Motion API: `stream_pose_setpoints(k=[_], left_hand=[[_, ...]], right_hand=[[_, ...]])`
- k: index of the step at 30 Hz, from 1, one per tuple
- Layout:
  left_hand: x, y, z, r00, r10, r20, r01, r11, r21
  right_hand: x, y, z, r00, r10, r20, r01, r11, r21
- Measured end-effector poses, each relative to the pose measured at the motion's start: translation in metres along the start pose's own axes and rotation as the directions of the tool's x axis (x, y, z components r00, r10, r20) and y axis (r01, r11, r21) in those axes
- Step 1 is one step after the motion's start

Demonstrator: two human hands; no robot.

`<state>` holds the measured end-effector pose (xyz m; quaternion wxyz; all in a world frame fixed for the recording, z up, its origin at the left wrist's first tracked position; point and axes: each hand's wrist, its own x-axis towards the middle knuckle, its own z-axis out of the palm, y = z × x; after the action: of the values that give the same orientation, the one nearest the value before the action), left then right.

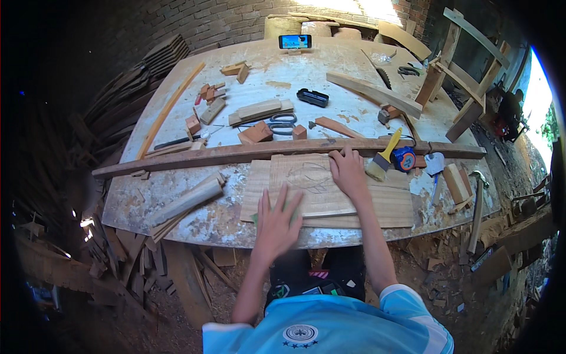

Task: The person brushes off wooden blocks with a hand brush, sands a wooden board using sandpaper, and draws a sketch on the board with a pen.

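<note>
A pale wooden board [318, 197] with a pencilled leaf-like outline [309, 174] lies on a wider board [389, 209] at the bench's near edge. My left hand [277, 221] rests on its left part, fingers spread, over a green piece [254, 218] that is mostly hidden. Near the top right, my right hand [348, 174] has its fingers curled on the board's edge. Just right of it are a yellow-handled brush [384, 154] and a blue tape measure [404, 159]. A long dark beam [212, 158] runs behind the boards.
The workbench [141, 200] holds wood offcuts [255, 133], large scissors [283, 124], a black case [312, 97], a phone [295, 42] and a hammer [477, 194]. A wooden frame [457, 71] stands at the right. Stacked planks [159, 59] are at the left, scrap wood [194, 265] below.
</note>
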<state>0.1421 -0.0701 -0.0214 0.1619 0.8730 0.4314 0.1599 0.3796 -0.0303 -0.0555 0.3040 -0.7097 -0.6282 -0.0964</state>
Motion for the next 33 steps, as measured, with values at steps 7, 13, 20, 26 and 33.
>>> stream_pose_setpoints(k=[7,13,20,26,33], left_hand=[[0.097,-0.027,0.013,0.988,-0.107,-0.108,0.103,0.994,-0.043],[0.028,-0.010,0.003,0.969,-0.247,-0.014,0.240,0.952,-0.188],[0.046,-0.032,0.016,0.950,-0.285,-0.127,0.226,0.909,-0.351],[0.098,-0.049,0.030,0.907,-0.377,-0.187,0.340,0.919,-0.201],[-0.020,-0.009,0.008,0.917,-0.356,-0.180,0.244,0.858,-0.452]], right_hand=[[0.005,-0.004,-0.002,1.000,-0.017,-0.025,0.019,0.995,0.101],[0.005,0.005,-0.003,1.000,0.021,-0.017,-0.018,0.983,0.185],[0.004,-0.004,-0.007,1.000,-0.023,-0.015,0.025,0.993,0.119],[0.006,0.000,-0.004,0.999,0.016,0.041,-0.023,0.982,0.189],[0.014,0.006,-0.004,0.998,0.061,0.020,-0.064,0.983,0.171]])
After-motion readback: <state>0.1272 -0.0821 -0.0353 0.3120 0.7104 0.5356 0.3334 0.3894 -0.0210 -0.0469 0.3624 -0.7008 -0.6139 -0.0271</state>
